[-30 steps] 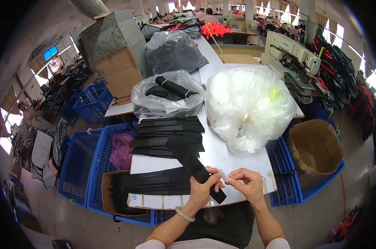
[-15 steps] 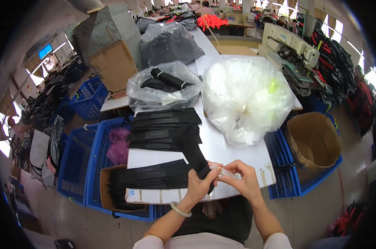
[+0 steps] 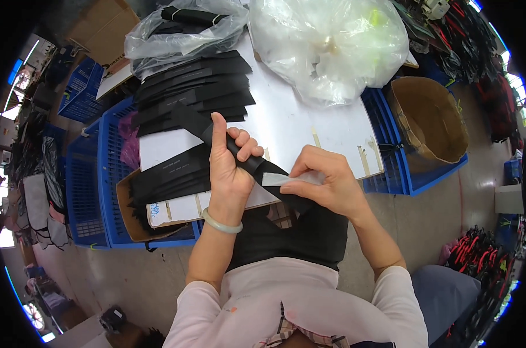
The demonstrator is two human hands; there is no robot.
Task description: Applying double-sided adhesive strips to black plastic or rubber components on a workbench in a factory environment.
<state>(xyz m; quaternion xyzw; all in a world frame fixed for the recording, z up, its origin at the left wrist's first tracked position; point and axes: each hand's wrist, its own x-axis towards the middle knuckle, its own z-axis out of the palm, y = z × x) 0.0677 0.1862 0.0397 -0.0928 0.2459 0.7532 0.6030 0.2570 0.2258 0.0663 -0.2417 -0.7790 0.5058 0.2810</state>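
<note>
Over the table's near edge, my left hand point(image 3: 231, 165) closes its fingers around a long black fabric strip point(image 3: 192, 123), thumb pointing up along it. The strip slants from upper left to lower right, its lower end beyond the table edge. My right hand point(image 3: 328, 180) pinches a flat, soft white strip point(image 3: 273, 180), whose free end lies against the lower part of the black strip. Whether the white piece goes inside the black one I cannot tell. Left of my hands, a fanned pile of black strips point(image 3: 173, 174) overhangs the table point(image 3: 298, 127); another black pile point(image 3: 196, 90) lies farther back.
A large clear bag of white pieces point(image 3: 327, 58) stands at the back, beside a clear bag point(image 3: 150, 46) with a tied black bundle. Blue crates point(image 3: 89, 191) flank the table on the left. A brown carton point(image 3: 428, 119) sits in a blue crate on the right.
The view has tilted downward. The white piece, crumpled between both hands before, is now flattened in my right hand alone. My left hand has turned upright around the black strip.
</note>
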